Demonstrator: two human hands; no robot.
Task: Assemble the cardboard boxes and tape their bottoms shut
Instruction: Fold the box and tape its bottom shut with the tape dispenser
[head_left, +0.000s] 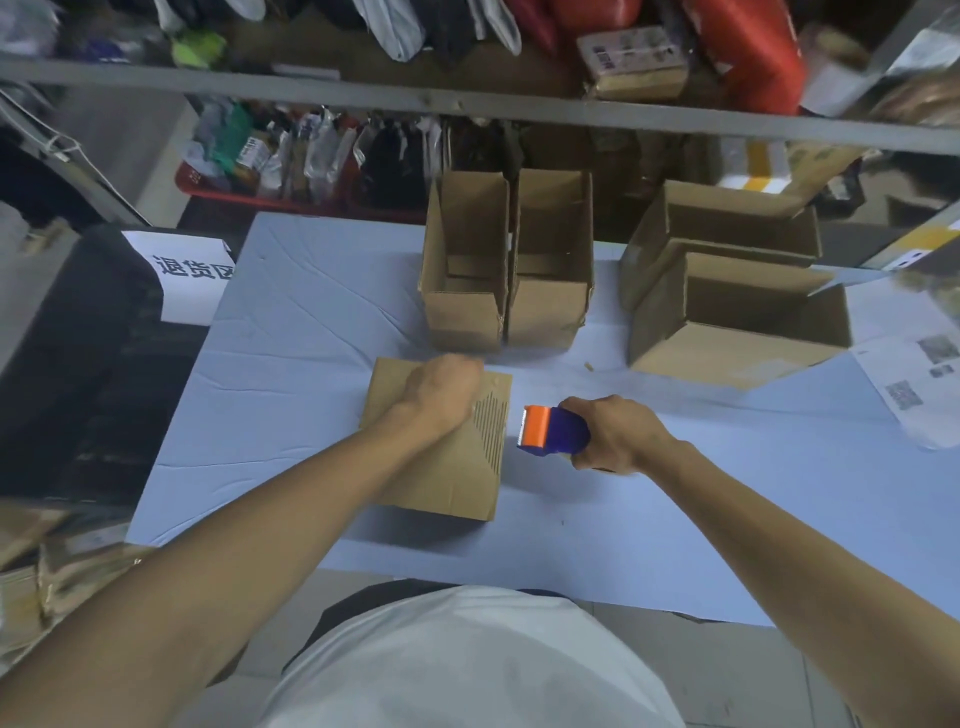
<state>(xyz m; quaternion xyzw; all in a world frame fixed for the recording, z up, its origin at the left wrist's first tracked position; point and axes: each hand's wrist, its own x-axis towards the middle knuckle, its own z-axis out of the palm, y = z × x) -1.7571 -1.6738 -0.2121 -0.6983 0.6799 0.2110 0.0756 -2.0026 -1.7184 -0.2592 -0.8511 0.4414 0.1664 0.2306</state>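
Note:
A small cardboard box (470, 470) stands on the blue table (291, 395) in front of me, its closed side up. My left hand (441, 395) lies on top of it with the fingers curled over the far edge. My right hand (615, 434) grips a blue and orange tape dispenser (550, 431) just to the right of the box, its orange cutter end pointing at the box and a little apart from it.
Two narrow open boxes (506, 317) stand side by side at the table's back middle, two larger open boxes (727, 332) at the back right. Printed papers (919, 384) lie at the right edge. A white sign (189, 275) sits to the left, cluttered shelves behind.

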